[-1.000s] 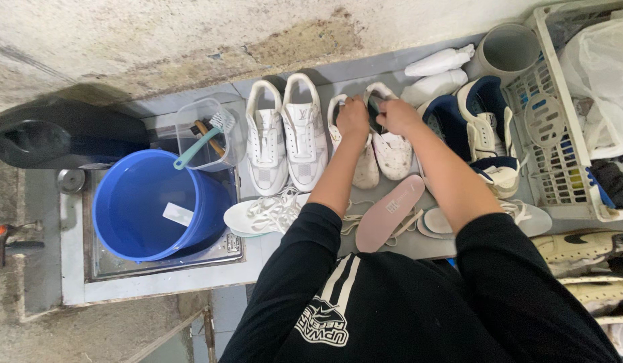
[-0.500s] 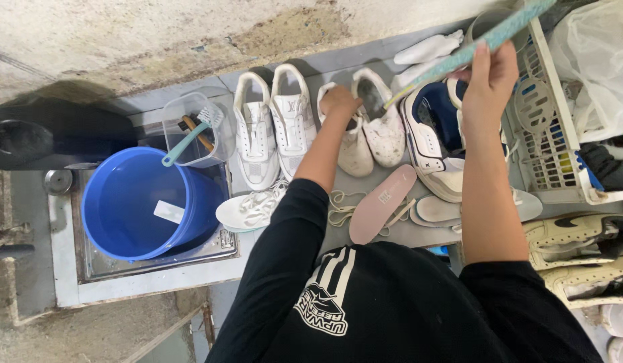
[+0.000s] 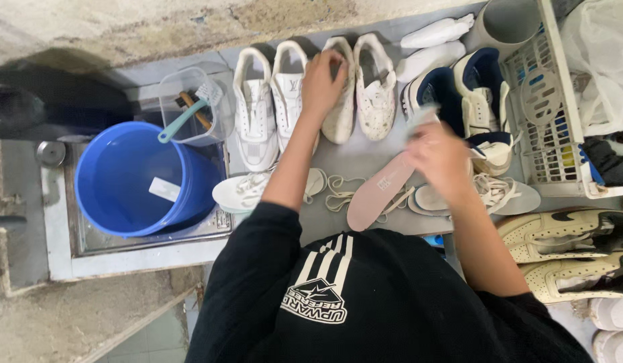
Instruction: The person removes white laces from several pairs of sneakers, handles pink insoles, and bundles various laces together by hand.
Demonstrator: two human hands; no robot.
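Grey desk under a rough wall carries rows of shoes. From my head view, my left hand grips the heel of a dirty white sneaker, whose long axis runs near to far. My right hand, blurred, hovers right of it over a pink insole; I cannot tell its grasp.

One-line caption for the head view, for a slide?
Left hand grips a dirty white sneaker on the grey counter; blurred right hand hovers above a pink insole.
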